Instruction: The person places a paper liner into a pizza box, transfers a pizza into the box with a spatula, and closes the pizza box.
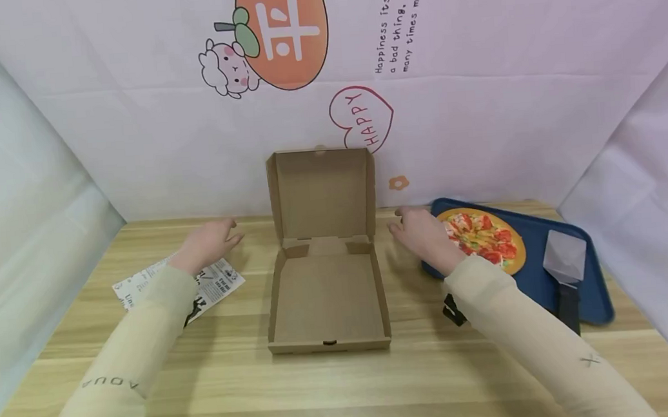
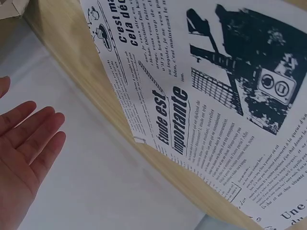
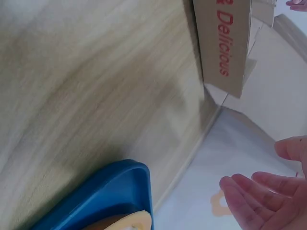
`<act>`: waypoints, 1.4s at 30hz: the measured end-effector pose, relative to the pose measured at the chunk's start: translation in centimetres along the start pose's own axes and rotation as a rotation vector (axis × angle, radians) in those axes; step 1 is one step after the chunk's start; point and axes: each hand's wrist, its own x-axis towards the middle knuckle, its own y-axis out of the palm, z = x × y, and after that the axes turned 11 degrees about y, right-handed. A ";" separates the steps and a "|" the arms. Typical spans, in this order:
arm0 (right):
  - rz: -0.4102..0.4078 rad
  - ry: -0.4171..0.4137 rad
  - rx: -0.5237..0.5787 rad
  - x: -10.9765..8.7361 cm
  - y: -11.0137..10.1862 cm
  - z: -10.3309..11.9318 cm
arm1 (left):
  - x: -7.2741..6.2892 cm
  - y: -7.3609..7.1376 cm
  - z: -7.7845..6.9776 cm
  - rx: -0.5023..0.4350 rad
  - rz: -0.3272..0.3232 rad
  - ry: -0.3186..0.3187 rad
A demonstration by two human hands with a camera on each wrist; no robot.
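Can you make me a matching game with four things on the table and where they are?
Things:
1. brown cardboard box
2. round orange-rimmed pizza
3. black-handled spatula with a flat grey blade
4. white sheet printed with black text

Places:
A. on the dark blue rectangular tray, farther from the right hand
B. on the table by the left hand
C. between the two hands, lid up
D. on the tray, close to the right hand

Right pairs: 1-C, 2-D, 3-A, 4-B

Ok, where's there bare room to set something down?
Bare tabletop lies on the near side of the open box, and between it and the printed paper. The right is crowded: blue tray with pizza and spatula.
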 end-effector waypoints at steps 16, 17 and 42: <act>0.004 -0.059 0.053 -2.6 0.2 1.1 | -2.1 -0.4 1.7 -0.014 -0.024 -0.003; 0.003 -0.063 0.055 -2.8 0.3 1.2 | -2.2 -0.4 1.9 -0.019 -0.023 -0.008; -0.029 -0.075 0.091 -5.9 2.9 2.7 | -6.3 -0.6 5.4 -0.093 -0.053 -0.139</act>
